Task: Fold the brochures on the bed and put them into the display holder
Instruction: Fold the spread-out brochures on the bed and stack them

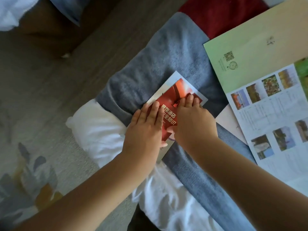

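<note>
Red brochure [179, 90], red panel uppermost, flat on grey blanket [166, 55] over white bedding [103, 127]. Left hand [146, 124] and right hand [191, 119] side by side, palms down, fingers straight, pressing on brochure, gripping nothing. Open green brochure [250, 44] lying apart at right.
</note>
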A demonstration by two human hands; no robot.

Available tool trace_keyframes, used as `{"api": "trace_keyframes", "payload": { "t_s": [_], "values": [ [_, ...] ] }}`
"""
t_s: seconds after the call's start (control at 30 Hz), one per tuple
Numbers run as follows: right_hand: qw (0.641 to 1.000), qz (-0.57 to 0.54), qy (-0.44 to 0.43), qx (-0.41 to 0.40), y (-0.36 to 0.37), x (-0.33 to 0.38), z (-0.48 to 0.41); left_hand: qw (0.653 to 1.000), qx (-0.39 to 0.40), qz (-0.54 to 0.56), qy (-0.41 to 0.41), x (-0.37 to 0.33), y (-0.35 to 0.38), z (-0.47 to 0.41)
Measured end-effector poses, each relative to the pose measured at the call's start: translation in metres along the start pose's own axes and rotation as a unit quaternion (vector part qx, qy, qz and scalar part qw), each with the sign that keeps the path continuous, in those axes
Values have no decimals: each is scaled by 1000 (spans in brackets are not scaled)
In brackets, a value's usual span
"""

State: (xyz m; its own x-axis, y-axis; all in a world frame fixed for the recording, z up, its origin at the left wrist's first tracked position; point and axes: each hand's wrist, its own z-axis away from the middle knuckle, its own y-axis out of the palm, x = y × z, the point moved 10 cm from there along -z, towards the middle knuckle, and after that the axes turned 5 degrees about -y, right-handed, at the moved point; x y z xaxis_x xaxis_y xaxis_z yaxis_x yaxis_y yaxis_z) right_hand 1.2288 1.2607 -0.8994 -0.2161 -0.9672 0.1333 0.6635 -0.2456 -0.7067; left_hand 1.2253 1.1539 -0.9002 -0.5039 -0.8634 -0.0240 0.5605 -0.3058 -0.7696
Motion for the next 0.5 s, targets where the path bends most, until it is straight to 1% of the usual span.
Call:
{"api": "trace_keyframes", "payload": {
  "t_s": [0.13,0.23,0.3,0.37,0.43,0.5],
  "values": [
    [1000,-14,2,3,0,-3,-4,1000,5,-15,-11,-1,0,-5],
    [999,-30,-8,-14,3,-3,-4,999,3,-38,-5,-1,0,-3],
    [998,-48,-18,-45,1,-5,-1,999,-21,-46,9,-1,-3,3],
    [993,-69,-52,-84,-1,-1,8,998,-44,-43,35,1,-11,12],
    [984,-76,-97,-129,0,-3,28,996,-44,-54,47,3,-21,21],
    [973,-55,-115,-194,-2,-16,53,994,-36,-95,41,2,-34,27]
  ]
}}
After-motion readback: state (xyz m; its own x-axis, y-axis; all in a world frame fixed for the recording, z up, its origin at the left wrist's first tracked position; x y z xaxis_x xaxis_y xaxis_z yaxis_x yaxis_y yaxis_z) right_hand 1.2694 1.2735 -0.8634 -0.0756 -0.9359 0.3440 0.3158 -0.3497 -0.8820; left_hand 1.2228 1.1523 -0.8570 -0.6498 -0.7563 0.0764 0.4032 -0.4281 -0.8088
